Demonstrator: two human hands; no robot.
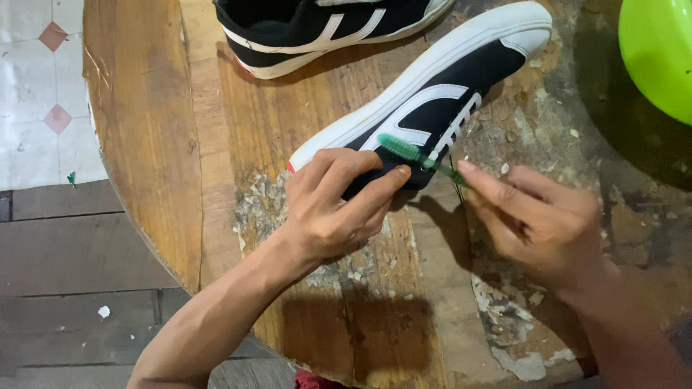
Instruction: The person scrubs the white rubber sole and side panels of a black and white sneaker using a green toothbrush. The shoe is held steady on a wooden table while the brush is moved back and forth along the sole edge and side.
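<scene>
Sneaker (425,101) gripped at heel by left hand (335,205); right hand (537,216) holds toothbrush (418,155) against it.

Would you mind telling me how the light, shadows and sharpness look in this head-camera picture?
Head view: light falls from the upper left, so the left hand and right hand cast dark shadows toward the near edge of the wooden table; the green bowl is bright and slightly soft at the corner; the green toothbrush and the black-and-white sneaker look fairly sharp, with no strong glare.
</scene>
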